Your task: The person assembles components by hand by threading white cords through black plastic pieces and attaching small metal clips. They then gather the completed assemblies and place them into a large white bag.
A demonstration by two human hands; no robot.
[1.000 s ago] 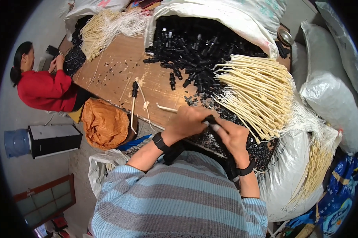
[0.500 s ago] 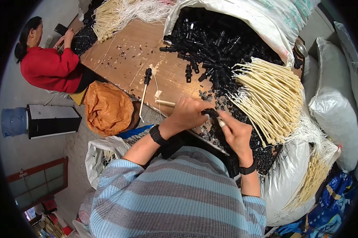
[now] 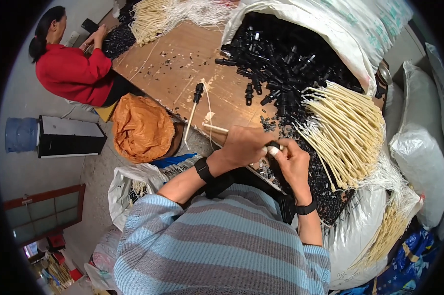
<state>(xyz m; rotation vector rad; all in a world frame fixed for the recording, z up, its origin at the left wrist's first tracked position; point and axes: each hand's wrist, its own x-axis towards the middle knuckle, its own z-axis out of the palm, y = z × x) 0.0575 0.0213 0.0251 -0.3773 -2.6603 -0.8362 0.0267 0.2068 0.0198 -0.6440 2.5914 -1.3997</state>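
My left hand [image 3: 246, 146] is closed around a thin cream rod [image 3: 215, 128], whose free end sticks out to the left above the table edge. Fingertips of both hands meet at a small black plastic fitting [image 3: 277, 146], mostly hidden between them. My right hand [image 3: 294, 161] pinches this fitting, and a white wrap shows on its thumb. Left of my hands lies another cream rod [image 3: 191, 118] with a black fitting [image 3: 198, 92] on its end and a thin white string beside it, its lower end jutting past the table edge.
Black fittings [image 3: 290, 73] spill from a white sack [image 3: 379, 44]. A bundle of cream rods [image 3: 344, 132] lies to the right, above small dark pieces [image 3: 325, 201]. An orange sack [image 3: 142, 129] stands left of the wooden table [image 3: 182, 59]. A person in red [image 3: 74, 73] sits at the far left.
The view has shifted, so the table and its contents sit further right. My hands have drawn closer together, and the black fitting is now more covered by my fingers.
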